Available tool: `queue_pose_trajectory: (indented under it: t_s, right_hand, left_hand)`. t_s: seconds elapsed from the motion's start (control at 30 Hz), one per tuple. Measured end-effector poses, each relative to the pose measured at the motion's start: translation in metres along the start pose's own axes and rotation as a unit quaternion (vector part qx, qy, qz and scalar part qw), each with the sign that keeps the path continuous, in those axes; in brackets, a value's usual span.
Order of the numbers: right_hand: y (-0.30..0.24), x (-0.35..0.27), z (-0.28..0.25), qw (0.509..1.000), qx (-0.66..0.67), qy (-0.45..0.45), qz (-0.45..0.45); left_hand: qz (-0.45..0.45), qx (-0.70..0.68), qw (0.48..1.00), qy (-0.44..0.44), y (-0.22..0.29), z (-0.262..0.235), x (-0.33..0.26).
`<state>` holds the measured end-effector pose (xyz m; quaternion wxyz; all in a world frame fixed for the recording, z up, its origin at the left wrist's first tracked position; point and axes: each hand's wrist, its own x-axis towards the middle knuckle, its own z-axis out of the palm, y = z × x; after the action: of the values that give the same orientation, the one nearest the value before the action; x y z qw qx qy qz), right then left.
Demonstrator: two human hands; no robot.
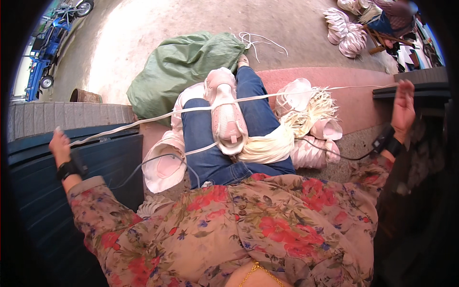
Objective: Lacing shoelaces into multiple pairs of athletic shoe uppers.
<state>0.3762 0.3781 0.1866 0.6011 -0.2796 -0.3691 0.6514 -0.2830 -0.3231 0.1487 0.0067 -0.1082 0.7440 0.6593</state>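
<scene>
A white shoelace is stretched wide across my lap. Its left end runs to my left hand, closed on it far out to the left. On the far right, my right hand is raised and pinches the other end; its fingers point up. Under the lace, a pink and white shoe upper rests between my thighs, with the lace crossing it. A second length of white lace comes out beside its lower end. A bundle of cream laces lies on my right thigh.
More pink uppers sit by my left leg, and a stack lies on the right with loose laces. A green sack lies ahead. Dark blue panels stand on the left. Another person sits at far right.
</scene>
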Motion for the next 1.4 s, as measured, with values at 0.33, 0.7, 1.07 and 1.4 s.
queue_pose_trajectory:
  t_s: [0.33,0.7,1.07,1.4]
  right_hand:
    - [0.237,-0.164,0.076,0.727,-0.445,-0.498,0.160]
    - [0.299,-0.198,0.098,0.608,-0.569,-0.553,-0.031]
    - [0.303,-0.199,0.115,0.509,-0.600,-0.602,-0.134]
    - [0.315,-0.203,0.095,0.581,-0.617,-0.525,-0.078]
  left_hand:
    - [-0.183,0.132,0.864,-0.451,-0.096,0.263,-0.282]
    - [-0.239,0.131,0.852,-0.447,-0.146,0.321,-0.356]
    - [-0.271,0.083,0.855,-0.435,-0.162,0.336,-0.363]
    - [-0.228,0.080,0.890,-0.387,-0.141,0.312,-0.355]
